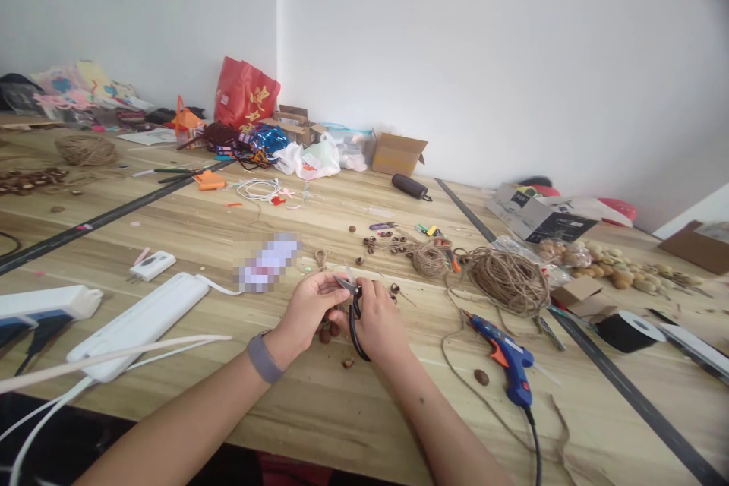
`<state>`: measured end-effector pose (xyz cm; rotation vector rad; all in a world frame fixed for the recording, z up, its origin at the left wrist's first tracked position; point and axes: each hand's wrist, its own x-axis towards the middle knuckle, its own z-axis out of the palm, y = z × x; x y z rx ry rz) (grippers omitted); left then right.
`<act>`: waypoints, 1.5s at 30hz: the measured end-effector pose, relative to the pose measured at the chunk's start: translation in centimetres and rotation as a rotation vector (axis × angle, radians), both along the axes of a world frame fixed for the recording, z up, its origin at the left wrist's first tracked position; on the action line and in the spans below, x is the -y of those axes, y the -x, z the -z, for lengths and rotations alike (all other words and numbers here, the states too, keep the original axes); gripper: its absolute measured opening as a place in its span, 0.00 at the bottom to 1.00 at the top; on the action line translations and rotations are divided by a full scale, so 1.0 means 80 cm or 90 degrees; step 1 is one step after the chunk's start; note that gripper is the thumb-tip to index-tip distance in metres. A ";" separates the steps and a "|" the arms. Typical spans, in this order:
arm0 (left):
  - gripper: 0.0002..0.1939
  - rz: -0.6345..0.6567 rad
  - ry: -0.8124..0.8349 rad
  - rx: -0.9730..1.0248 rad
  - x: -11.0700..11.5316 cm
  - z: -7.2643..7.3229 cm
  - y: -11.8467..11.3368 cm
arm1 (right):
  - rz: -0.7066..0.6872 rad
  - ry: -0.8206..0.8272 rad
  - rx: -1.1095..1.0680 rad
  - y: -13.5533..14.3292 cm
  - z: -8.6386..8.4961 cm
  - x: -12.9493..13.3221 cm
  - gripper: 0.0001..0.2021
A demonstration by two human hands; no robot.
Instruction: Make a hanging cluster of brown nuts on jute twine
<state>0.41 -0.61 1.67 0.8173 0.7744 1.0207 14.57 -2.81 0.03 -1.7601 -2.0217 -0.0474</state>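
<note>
My right hand (381,319) is closed round the black handles of a pair of scissors (357,330). Their blades stand apart and point up and left, beside the fingertips of my left hand (310,311). My left hand is closed on a twine cord with brown nuts; a twine loop (320,258) shows beyond the fingers, and round brown nuts (326,332) hang below them. My fingers cover much of this piece. A broken bit of brown shell (348,363) lies on the table just below the hands.
To the right lie a blue hot glue gun (506,357), a big twine coil (506,281) and a black ribbon roll (626,330). Several nut pieces and a smaller twine ball (428,260) lie beyond my hands. On the left are a white power strip (140,326) and cables.
</note>
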 end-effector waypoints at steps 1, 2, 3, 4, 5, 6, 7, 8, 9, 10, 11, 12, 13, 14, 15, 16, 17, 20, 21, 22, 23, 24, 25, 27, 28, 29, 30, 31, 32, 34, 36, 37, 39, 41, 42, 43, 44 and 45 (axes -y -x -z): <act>0.22 0.002 0.003 0.004 0.000 0.000 0.000 | 0.000 -0.003 -0.001 0.000 0.002 -0.001 0.26; 0.22 0.007 0.006 0.009 -0.001 0.001 0.000 | -0.002 -0.006 -0.001 -0.001 0.003 -0.001 0.25; 0.22 0.013 0.010 0.014 -0.001 0.001 0.000 | -0.005 -0.009 -0.002 -0.001 0.004 -0.001 0.25; 0.22 0.018 0.013 0.019 -0.002 0.002 0.000 | -0.008 -0.012 -0.002 -0.002 0.005 -0.002 0.25; 0.22 0.023 0.017 0.023 -0.003 0.002 0.001 | -0.010 -0.012 -0.001 -0.002 0.006 -0.002 0.25; 0.22 0.029 0.021 0.025 -0.004 0.003 0.001 | -0.010 -0.011 0.000 -0.002 0.006 -0.002 0.25; 0.22 0.035 0.025 0.025 -0.004 0.004 0.002 | -0.009 -0.009 -0.001 -0.002 0.006 -0.002 0.24; 0.22 0.040 0.027 0.025 -0.005 0.004 0.002 | -0.009 -0.006 -0.002 -0.002 0.006 -0.002 0.24; 0.22 0.044 0.026 0.026 -0.006 0.005 0.003 | -0.009 -0.004 -0.003 -0.002 0.006 -0.002 0.24; 0.22 0.047 0.024 0.029 -0.007 0.006 0.004 | -0.011 -0.003 -0.004 -0.001 0.006 -0.002 0.23; 0.22 0.051 0.023 0.030 -0.008 0.007 0.005 | -0.013 -0.004 -0.005 -0.001 0.007 -0.002 0.23; 0.22 0.054 0.023 0.029 -0.009 0.008 0.005 | -0.014 -0.007 -0.006 0.000 0.007 -0.002 0.23; 0.22 0.057 0.023 0.026 -0.010 0.009 0.006 | -0.015 -0.010 -0.007 0.000 0.007 -0.001 0.23; 0.22 0.059 0.025 0.021 -0.011 0.010 0.006 | -0.015 -0.011 -0.007 0.001 0.007 -0.001 0.23; 0.22 0.060 0.027 0.014 -0.012 0.010 0.007 | -0.014 -0.011 -0.008 0.001 0.007 -0.001 0.24; 0.22 0.060 0.028 0.006 -0.013 0.011 0.007 | -0.013 -0.007 -0.008 0.002 0.007 0.000 0.24; 0.21 0.058 0.026 -0.002 -0.014 0.011 0.007 | -0.011 0.000 -0.008 0.003 0.006 0.001 0.24; 0.20 0.052 0.012 -0.029 -0.013 0.010 0.007 | 0.001 0.038 -0.002 0.008 0.000 0.005 0.22; 0.19 0.054 0.006 -0.040 -0.013 0.009 0.007 | 0.007 0.054 0.002 0.009 -0.002 0.006 0.22; 0.19 0.057 0.002 -0.050 -0.012 0.008 0.008 | 0.011 0.068 0.006 0.010 -0.005 0.008 0.22; 0.19 0.061 -0.001 -0.059 -0.011 0.007 0.008 | 0.015 0.082 0.012 0.012 -0.008 0.009 0.21; 0.19 0.064 -0.004 -0.065 -0.010 0.006 0.008 | 0.018 0.095 0.019 0.013 -0.010 0.010 0.21; 0.19 0.065 -0.007 -0.070 -0.009 0.005 0.009 | 0.022 0.105 0.028 0.014 -0.012 0.011 0.21; 0.18 0.065 -0.016 -0.075 -0.008 0.003 0.009 | 0.034 0.122 0.049 0.015 -0.015 0.011 0.22; 0.18 0.065 -0.018 -0.077 -0.007 0.002 0.008 | 0.043 0.129 0.058 0.016 -0.016 0.011 0.22; 0.18 0.067 -0.020 -0.079 -0.006 0.002 0.008 | 0.053 0.136 0.067 0.017 -0.017 0.011 0.22; 0.18 0.068 -0.021 -0.080 -0.006 0.002 0.008 | 0.061 0.143 0.075 0.017 -0.018 0.011 0.23; 0.18 0.070 -0.021 -0.081 -0.005 0.002 0.008 | 0.070 0.150 0.081 0.018 -0.018 0.011 0.23; 0.18 0.074 -0.020 -0.083 -0.005 0.002 0.008 | 0.077 0.158 0.085 0.019 -0.019 0.011 0.23; 0.18 0.077 -0.022 -0.087 -0.005 0.003 0.008 | 0.085 0.169 0.089 0.020 -0.019 0.010 0.24; 0.17 0.077 -0.025 -0.089 -0.005 0.003 0.007 | 0.087 0.176 0.087 0.021 -0.020 0.010 0.23; 0.16 0.075 -0.027 -0.089 -0.005 0.003 0.007 | 0.087 0.180 0.085 0.021 -0.020 0.010 0.23; 0.16 0.070 -0.029 -0.085 -0.005 0.003 0.007 | 0.089 0.189 0.083 0.022 -0.022 0.010 0.22; 0.17 0.072 -0.029 -0.083 -0.006 0.004 0.007 | 0.092 0.198 0.081 0.022 -0.022 0.009 0.21; 0.17 0.072 -0.030 -0.083 -0.006 0.004 0.006 | 0.093 0.202 0.079 0.021 -0.022 0.009 0.20; 0.18 0.071 -0.032 -0.084 -0.006 0.005 0.006 | 0.093 0.205 0.077 0.021 -0.022 0.008 0.19; 0.18 0.070 -0.032 -0.085 -0.006 0.005 0.006 | 0.091 0.208 0.075 0.020 -0.021 0.007 0.18; 0.19 0.068 -0.030 -0.085 -0.006 0.005 0.006 | 0.088 0.211 0.074 0.019 -0.020 0.007 0.17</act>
